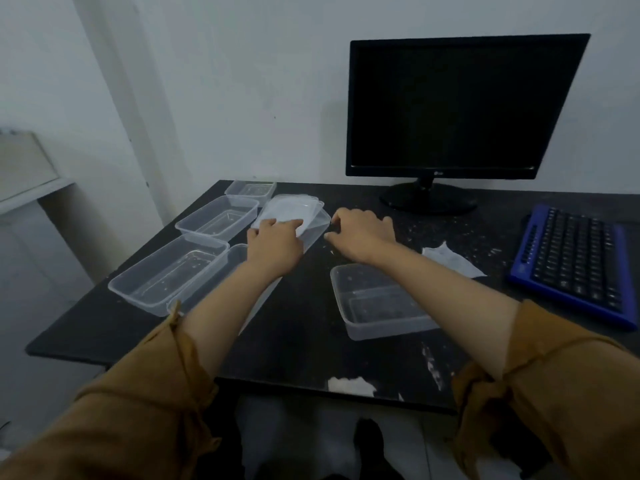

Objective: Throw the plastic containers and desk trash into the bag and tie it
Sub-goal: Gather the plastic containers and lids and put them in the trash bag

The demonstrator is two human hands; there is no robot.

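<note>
Several clear plastic containers lie on the black desk point(304, 341): one at the far left point(249, 188), two more in a row point(221, 218) point(169, 271), and one by my right forearm point(377, 303). A stack of clear lids point(294, 207) sits on another container point(317, 233) at the middle. My left hand point(273, 244) holds the near edge of the lid stack, fingers on top. My right hand point(360, 233) has its fingers curled at that container's right rim, thumb and forefinger pinching it. A white paper scrap point(450, 261) lies to the right. No bag is in view.
A black monitor point(460, 105) stands at the back against the wall. A blue keyboard point(575, 261) lies at the right edge. Another white scrap point(349, 384) sits on the desk's front edge, and small crumbs dot the surface. A white shelf point(31, 188) stands at the left.
</note>
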